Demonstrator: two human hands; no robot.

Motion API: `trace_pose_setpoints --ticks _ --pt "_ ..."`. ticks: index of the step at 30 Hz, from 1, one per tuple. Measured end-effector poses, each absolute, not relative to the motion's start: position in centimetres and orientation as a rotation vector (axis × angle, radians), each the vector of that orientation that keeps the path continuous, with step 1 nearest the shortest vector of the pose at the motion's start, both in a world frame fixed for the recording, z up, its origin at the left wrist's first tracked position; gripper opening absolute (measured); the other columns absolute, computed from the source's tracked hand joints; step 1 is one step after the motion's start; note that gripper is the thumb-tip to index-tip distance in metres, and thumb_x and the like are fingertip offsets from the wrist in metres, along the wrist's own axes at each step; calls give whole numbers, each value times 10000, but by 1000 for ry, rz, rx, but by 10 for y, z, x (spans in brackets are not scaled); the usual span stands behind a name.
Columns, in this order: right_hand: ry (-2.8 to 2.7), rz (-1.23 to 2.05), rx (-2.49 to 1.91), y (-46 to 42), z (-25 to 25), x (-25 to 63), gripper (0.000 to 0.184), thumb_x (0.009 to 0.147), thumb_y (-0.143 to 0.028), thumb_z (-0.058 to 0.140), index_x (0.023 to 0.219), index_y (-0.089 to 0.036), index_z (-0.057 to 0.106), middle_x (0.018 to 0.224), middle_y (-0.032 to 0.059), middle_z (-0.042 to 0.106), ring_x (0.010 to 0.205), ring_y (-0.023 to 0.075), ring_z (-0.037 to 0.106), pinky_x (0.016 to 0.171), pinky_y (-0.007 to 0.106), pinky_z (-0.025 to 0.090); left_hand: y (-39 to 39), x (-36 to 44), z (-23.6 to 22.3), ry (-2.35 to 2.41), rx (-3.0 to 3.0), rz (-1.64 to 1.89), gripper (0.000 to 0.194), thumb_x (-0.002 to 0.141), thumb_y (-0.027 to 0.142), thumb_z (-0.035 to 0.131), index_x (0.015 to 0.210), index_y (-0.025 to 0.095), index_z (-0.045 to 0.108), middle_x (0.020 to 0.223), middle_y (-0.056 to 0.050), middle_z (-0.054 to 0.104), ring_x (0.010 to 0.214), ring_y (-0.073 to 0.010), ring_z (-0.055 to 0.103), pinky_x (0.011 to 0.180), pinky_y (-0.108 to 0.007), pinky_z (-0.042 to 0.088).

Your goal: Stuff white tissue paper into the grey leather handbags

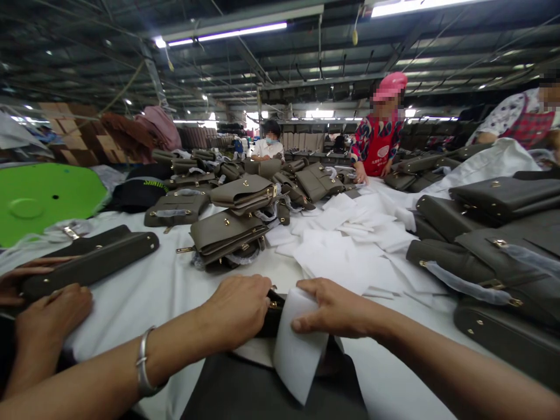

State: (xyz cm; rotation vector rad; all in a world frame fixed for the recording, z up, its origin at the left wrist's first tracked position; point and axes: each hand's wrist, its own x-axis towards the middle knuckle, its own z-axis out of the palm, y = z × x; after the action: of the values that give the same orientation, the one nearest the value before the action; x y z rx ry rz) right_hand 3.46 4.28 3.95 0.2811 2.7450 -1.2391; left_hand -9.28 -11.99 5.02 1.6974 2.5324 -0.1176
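Observation:
My left hand (238,309) is curled over the top edge of a dark handbag (273,318) at the near edge of the table, fingers closed on it. My right hand (335,309) pinches a white sheet of wrapping material (297,350) that hangs down over the bag's front. A silver bracelet (144,361) sits on my left wrist. The bag is mostly hidden under both hands.
A white-covered table (161,286) carries piles of grey-olive handbags (227,233) in the middle and at right (494,256), plus loose white sheets (350,239). Another person's hands (48,315) hold a bag at left. Workers stand at the far side (378,140).

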Motion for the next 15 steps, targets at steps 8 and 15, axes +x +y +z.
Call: trace_pose_setpoints --ticks 8,15 --pt "3028 -820 410 53 40 -1 183 611 -211 663 664 -181 490 669 -5 571 627 136 506 546 235 304 -118 -102 46 2569 1750 -111 226 881 243 381 844 170 593 870 -103 668 830 -293 652 721 -409 495" --pt "3032 -754 386 60 42 -3 155 631 -202 614 693 -187 472 699 4 572 640 143 503 545 240 296 -144 -131 49 2673 1653 -41 198 845 184 409 779 169 594 894 -98 602 867 -255 598 800 -402 465"
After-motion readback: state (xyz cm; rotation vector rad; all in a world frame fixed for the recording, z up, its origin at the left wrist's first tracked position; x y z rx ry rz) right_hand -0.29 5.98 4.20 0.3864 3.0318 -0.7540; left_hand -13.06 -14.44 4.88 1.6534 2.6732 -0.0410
